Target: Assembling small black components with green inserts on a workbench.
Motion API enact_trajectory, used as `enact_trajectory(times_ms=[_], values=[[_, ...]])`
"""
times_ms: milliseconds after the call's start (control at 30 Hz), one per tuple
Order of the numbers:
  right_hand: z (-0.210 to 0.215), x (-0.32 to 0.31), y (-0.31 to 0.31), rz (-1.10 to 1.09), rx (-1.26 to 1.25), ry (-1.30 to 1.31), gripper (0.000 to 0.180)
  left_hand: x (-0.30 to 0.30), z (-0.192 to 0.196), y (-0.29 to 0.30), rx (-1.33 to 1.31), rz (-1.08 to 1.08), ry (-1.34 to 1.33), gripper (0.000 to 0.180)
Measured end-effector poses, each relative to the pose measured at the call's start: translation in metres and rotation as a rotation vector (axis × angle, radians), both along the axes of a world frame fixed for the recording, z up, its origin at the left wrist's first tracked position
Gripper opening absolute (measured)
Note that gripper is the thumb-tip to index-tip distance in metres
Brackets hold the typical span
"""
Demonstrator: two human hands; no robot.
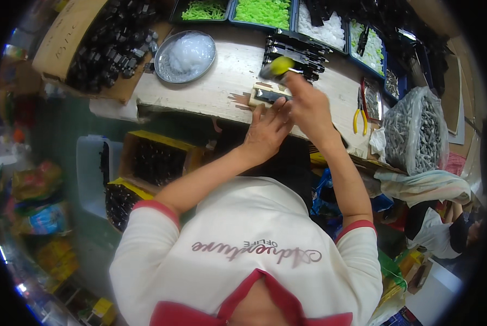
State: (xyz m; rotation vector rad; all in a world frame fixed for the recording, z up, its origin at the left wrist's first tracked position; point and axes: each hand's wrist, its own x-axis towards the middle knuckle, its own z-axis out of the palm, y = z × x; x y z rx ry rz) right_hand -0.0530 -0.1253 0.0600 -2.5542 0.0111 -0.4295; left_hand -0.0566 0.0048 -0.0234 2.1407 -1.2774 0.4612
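At the bench's front edge, a narrow black part (269,96) lies in a cream-coloured block (253,101). My left hand (266,131) holds the part's near end, with its fingers pressed together on it. Above and to the right, my right hand (310,108) is closed round a small hammer (279,66) with a yellow end. The hammer is smeared by motion and hangs above the block, apart from the part as far as I can see. Just beyond it, several long black pieces (295,50) are stacked side by side. My right fist hides the hammer's handle.
A round metal dish (162,64) of clear material and a cardboard box (69,41) of black parts stand to the left. Blue bins (228,15) line the back. Yellow-handled pliers (360,117) and a bag of grey pieces (417,130) lie right. Open boxes (164,139) stand below.
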Motion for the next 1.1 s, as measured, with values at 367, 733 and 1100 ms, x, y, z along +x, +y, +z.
enact_trajectory(times_ms=[367, 733, 1100], values=[[-0.003, 0.008, -0.003, -0.011, -0.257, 0.308, 0.018, 0.004, -0.002, 0.003, -0.039, -0.071, 0.039, 0.032], [-0.027, -0.061, -0.083, -0.48, -0.369, 0.035, 0.019, 0.07, 0.021, 0.001, -0.067, -0.16, -0.021, 0.032], [-0.032, -0.039, -0.108, -0.407, -0.41, -0.147, 0.03, 0.134, 0.067, -0.05, -0.145, -0.148, -0.238, 0.032]])
